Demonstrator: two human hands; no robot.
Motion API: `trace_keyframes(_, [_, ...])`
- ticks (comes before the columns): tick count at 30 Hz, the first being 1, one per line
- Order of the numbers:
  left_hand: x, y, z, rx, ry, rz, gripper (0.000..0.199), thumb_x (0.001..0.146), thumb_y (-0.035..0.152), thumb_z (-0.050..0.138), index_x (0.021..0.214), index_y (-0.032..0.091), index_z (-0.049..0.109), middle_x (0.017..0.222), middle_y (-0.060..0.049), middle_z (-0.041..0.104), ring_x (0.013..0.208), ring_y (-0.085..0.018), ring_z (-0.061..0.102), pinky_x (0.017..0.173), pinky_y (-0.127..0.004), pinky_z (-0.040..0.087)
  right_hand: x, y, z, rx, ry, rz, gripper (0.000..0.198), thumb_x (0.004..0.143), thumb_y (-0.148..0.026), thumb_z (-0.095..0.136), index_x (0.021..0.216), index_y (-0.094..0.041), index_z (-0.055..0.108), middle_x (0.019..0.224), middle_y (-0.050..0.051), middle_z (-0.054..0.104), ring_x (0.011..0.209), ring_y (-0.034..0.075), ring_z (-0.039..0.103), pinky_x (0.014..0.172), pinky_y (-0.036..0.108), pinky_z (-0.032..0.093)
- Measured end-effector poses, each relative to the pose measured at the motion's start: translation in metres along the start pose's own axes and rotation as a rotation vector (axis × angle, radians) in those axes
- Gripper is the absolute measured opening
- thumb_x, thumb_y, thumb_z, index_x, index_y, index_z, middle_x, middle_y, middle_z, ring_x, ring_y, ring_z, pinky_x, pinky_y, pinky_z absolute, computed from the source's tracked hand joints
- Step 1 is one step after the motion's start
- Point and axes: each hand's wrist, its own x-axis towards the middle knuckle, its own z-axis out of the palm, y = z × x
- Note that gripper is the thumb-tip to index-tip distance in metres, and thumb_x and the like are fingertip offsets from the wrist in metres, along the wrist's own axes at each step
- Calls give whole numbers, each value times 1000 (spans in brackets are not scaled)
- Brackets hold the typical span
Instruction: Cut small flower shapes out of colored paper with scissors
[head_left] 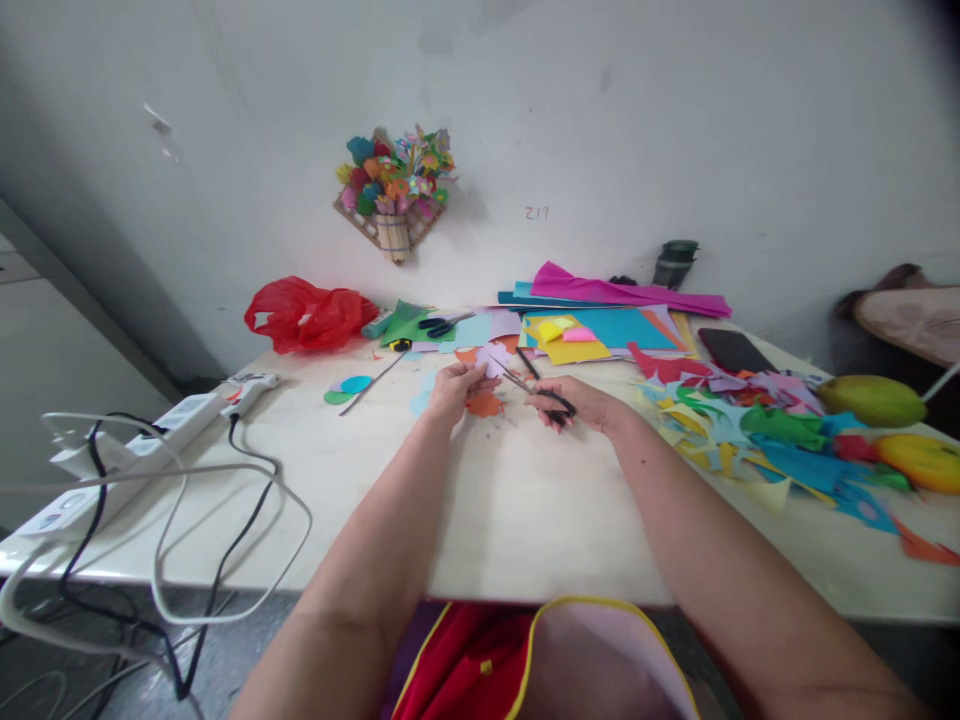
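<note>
My left hand [455, 390] pinches a lilac paper cutout [492, 359] above the middle of the table. A pair of scissors [553, 402] with black handles is in my right hand [576, 400], its fingers closed around the loops. The blades point left and reach the right edge of the lilac paper; whether they are biting into it I cannot tell. Below the paper, orange paper pieces [484, 404] lie on the tabletop. Light blue paper circles [420, 402] rest just left of my left hand, partly covered by it.
Colourful paper scraps [787, 430] and two yellow-green fruits cover the right side, near a dark phone [735, 350]. Coloured sheets [637, 332] and a second pair of scissors [444, 325] lie at the back. A red plastic bag [307, 313], power strip [142, 450] and loose cables occupy the left.
</note>
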Motion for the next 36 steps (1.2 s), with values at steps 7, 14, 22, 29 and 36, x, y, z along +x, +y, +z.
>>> trace_keyframes(7, [0,-1,1,54,13,25,26,67,22,78,72,11,56,67,-5,68,65,-17,70,60,-22,55,-1,-1,2,1,12,3,31,78,-45,62,73,-16,53,54,0,60,38,9,52,32,19,22])
trace_keyframes(14, [1,-2,-1,92,-27,32,27,68,29,77,74,11,58,66,-8,69,65,-18,70,63,-25,55,3,3,1,41,20,40,32,75,-45,63,68,-17,51,53,0,59,37,10,52,31,20,21])
trace_keyframes(22, [2,-3,-2,113,-23,33,29,67,32,78,74,10,61,67,-8,69,66,-19,70,65,-26,55,4,1,2,63,34,64,34,73,-45,65,64,-17,49,51,0,59,37,8,50,32,19,22])
trace_keyframes(29, [1,-3,-1,117,-36,22,29,66,34,78,72,10,62,67,-9,70,69,-20,70,66,-27,55,6,3,3,69,33,66,33,74,-46,65,64,-18,49,49,0,58,35,8,48,32,20,21])
trace_keyframes(36, [2,-4,-1,107,-46,16,29,66,33,78,73,10,62,67,-9,70,69,-20,71,67,-27,55,4,0,5,55,44,61,31,75,-44,63,65,-18,48,49,-1,57,35,8,47,32,19,19])
